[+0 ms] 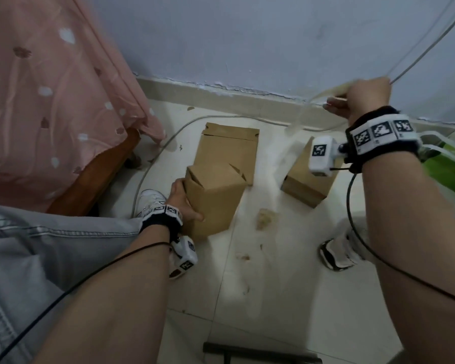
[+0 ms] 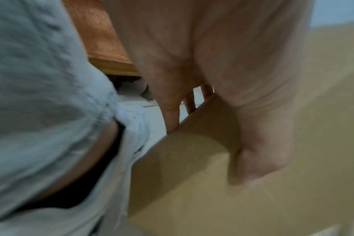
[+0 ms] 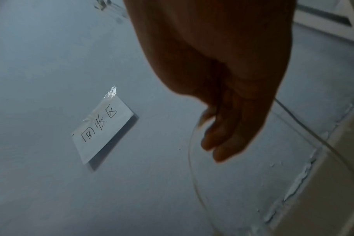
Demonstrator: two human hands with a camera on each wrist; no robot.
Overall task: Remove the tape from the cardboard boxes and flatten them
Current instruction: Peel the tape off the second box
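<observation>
My left hand point(image 1: 185, 203) grips an upright brown cardboard box point(image 1: 213, 195) on the floor. In the left wrist view the thumb lies across the box point(image 2: 192, 191) face and the fingers point(image 2: 172, 115) curl behind its edge. My right hand point(image 1: 360, 98) is raised near the wall and pinches a strip of clear tape point(image 1: 315, 97) that trails down to the left. The right wrist view shows the tape point(image 3: 192, 159) arcing down from the curled fingers point(image 3: 218, 140). A flattened box point(image 1: 229, 151) lies behind the held one. Another closed box point(image 1: 302, 182) sits to the right.
A bed with a pink cover point(image 1: 50, 101) and a wooden frame point(image 1: 95, 174) fills the left. A grey cable point(image 1: 153, 158) runs along the tiled floor. A wad of removed tape point(image 1: 264, 218) lies near my shoes point(image 1: 336, 253). A paper label point(image 3: 103, 127) is taped to the wall.
</observation>
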